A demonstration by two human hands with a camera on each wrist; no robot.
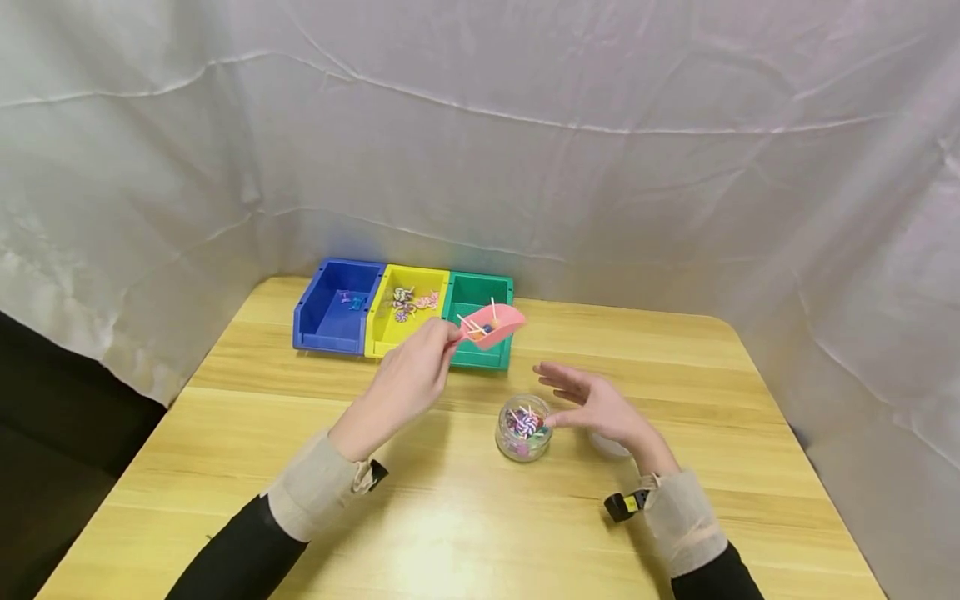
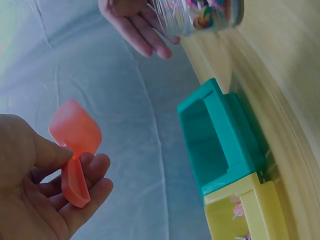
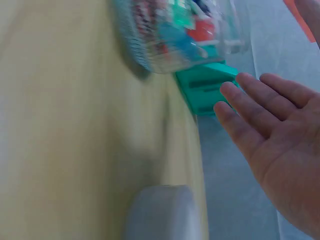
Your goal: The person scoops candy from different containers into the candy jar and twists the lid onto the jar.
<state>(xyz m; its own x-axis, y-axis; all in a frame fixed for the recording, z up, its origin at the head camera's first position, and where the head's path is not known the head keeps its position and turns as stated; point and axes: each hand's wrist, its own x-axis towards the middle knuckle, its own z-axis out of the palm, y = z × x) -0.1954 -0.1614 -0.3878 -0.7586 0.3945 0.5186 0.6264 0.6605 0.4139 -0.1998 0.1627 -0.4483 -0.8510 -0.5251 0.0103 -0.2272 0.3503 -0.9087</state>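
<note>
My left hand [image 1: 411, 360] grips the handle of a pink scoop [image 1: 504, 323], thumb pressed on top, as the left wrist view shows. Several small lollipops with white sticks [image 1: 480, 327] lie in the scoop, which overlaps the green bin [image 1: 480, 357] in the head view. My right hand [image 1: 596, 406] is spread with straight fingers beside a clear glass jar [image 1: 522, 452], the thumb near its rim and nothing in the grasp. Colourful candies, among them a purple-and-white swirl lollipop [image 1: 527, 422], fill the jar. In the right wrist view the palm and fingers [image 3: 250, 112] show plainly.
A yellow bin [image 1: 382, 333] holding swirl candies and a blue bin [image 1: 330, 342] with a few small blue and purple pieces adjoin the green one. A pale round lid [image 1: 609, 446] lies under my right hand. Behind the wooden table [image 1: 247, 467] hangs a grey curtain [image 1: 525, 167].
</note>
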